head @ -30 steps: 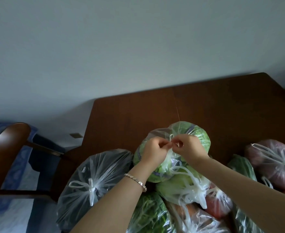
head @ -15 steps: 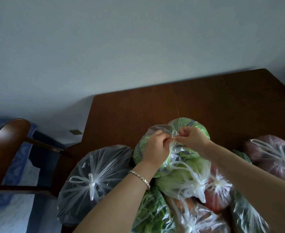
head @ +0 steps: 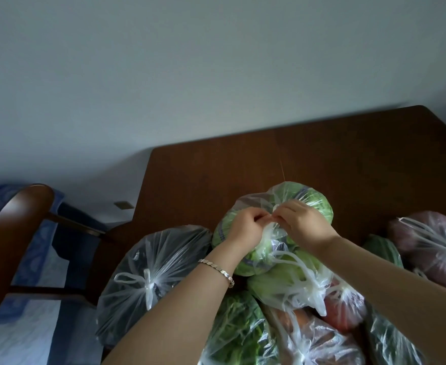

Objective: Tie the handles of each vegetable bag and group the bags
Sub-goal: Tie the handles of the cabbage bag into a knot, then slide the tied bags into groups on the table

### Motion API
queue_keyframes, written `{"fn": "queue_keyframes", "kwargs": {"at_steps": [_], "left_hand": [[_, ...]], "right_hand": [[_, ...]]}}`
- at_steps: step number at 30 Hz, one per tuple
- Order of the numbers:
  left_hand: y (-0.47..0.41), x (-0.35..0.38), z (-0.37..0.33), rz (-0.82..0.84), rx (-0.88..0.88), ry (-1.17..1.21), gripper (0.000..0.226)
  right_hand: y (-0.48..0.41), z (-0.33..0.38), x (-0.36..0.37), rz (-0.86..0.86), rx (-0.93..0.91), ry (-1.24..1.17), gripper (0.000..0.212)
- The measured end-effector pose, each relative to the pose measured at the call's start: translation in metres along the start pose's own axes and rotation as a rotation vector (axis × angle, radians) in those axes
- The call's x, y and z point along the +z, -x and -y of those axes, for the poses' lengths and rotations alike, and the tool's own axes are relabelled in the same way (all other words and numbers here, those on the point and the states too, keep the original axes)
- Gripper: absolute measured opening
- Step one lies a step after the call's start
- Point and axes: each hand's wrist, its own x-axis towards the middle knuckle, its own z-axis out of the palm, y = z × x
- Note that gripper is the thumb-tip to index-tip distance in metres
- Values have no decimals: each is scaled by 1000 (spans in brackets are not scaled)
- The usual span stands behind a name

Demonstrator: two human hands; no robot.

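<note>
A: How far along is it?
B: Well on, I'd judge. The clear bag (head: 150,280) at lower left is knotted, so is the purple bag (head: 432,246) at the right edge, and several in the pile (head: 290,293) along the bottom show knots. The cabbage bag (head: 315,201), mid-frame on the brown table (head: 216,175), is the one being worked.
A: And the hands?
B: Both curled. The left hand (head: 245,229) and right hand (head: 305,225) meet over its top, each pinching a strip of the handles (head: 276,207). I cannot tell whether the knot is pulled tight, because the fingers hide it.
A: Which way does the bag lie?
B: Mouth up toward the camera, handles gathered at its crown. Its longer side seems to run from lower left to upper right.
A: What's left?
B: Finishing this knot. The bags already sit close together.
</note>
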Motion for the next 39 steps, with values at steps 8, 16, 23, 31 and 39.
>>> {"fn": "queue_keyframes", "kwargs": {"at_steps": [8,16,23,31,39], "left_hand": [[-1,-2,2,-15,150,-246,17],[0,-2,-1,-130,145,-223,19],[56,-59,66,-197,-243,-834,58],[108,-98,131,-134,-585,-802,37],[93,-119,157,-71,-407,-742,68]], "right_hand": [[15,-3,2,171,-71,70,25],[6,-1,-8,267,-37,160,12],[-18,23,0,553,29,496,65],[-46,27,10,758,94,563,38],[-70,47,8,626,402,412,40]]}}
